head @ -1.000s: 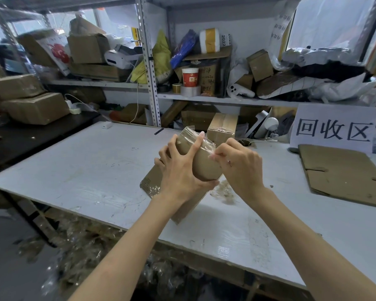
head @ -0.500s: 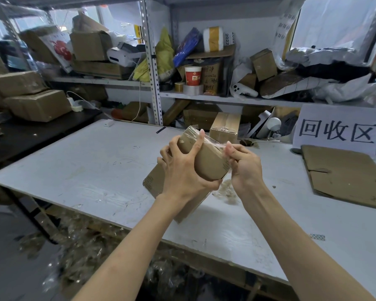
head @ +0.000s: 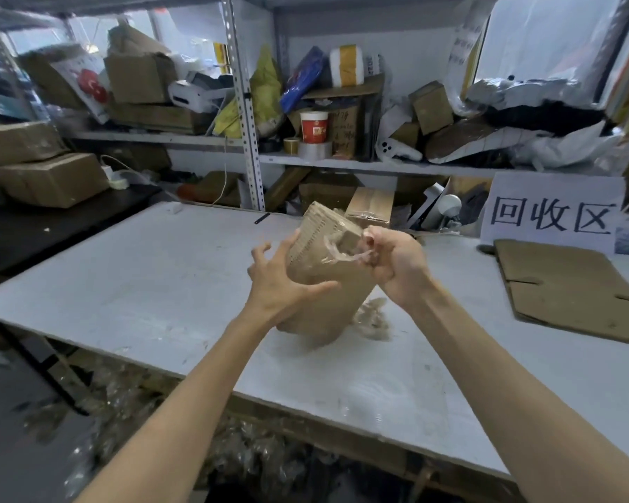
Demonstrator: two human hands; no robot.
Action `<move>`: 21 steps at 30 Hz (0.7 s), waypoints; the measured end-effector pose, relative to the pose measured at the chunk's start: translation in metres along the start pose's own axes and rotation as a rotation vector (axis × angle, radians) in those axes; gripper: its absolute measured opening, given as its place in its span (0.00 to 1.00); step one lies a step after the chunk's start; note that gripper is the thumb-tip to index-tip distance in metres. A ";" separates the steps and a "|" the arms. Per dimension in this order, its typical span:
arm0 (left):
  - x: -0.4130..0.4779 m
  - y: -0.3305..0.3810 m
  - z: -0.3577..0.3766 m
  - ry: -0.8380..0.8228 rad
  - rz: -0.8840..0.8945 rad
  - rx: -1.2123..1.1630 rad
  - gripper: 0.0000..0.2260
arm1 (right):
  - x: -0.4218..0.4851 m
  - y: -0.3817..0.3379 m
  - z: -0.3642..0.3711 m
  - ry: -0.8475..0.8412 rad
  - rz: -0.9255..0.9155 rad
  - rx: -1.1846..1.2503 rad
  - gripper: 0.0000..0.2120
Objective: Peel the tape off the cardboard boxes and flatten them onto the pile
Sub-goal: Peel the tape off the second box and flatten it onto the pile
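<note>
Table [head: 124, 285], left fingers [head: 293, 238] gripping box [head: 324, 266], tape [head: 345, 254] pinched

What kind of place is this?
Likely a warehouse recycling station: a sign reading 回收区 (recycling area), flattened cardboard beside it, metal shelving crammed with cartons and tape rolls. The right hand pulls tape off a cardboard box the left hand holds.

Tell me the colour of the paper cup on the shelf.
Red with a white rim; the cup shows best in the head view.
</note>
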State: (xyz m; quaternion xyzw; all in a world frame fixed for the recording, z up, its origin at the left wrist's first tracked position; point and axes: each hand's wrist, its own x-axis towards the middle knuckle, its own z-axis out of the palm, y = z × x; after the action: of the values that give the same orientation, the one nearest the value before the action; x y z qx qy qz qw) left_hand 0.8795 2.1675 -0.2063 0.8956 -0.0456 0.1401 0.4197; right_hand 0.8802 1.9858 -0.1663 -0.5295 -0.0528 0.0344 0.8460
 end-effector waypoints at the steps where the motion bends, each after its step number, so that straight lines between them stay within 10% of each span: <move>1: 0.001 -0.006 -0.002 -0.054 -0.024 -0.016 0.48 | 0.001 0.003 0.002 -0.009 0.033 -0.001 0.14; 16: 0.035 0.001 0.007 -0.326 0.110 0.267 0.57 | 0.008 0.013 -0.012 -0.309 0.149 -0.164 0.11; 21: 0.031 -0.003 0.008 -0.183 0.069 0.221 0.59 | 0.010 0.015 -0.019 0.059 -0.027 -0.394 0.03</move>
State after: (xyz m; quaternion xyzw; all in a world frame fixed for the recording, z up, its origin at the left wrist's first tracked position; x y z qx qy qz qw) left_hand 0.9117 2.1639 -0.2043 0.9433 -0.0987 0.0765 0.3075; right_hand 0.8924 1.9765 -0.1880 -0.6848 -0.0410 -0.0035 0.7276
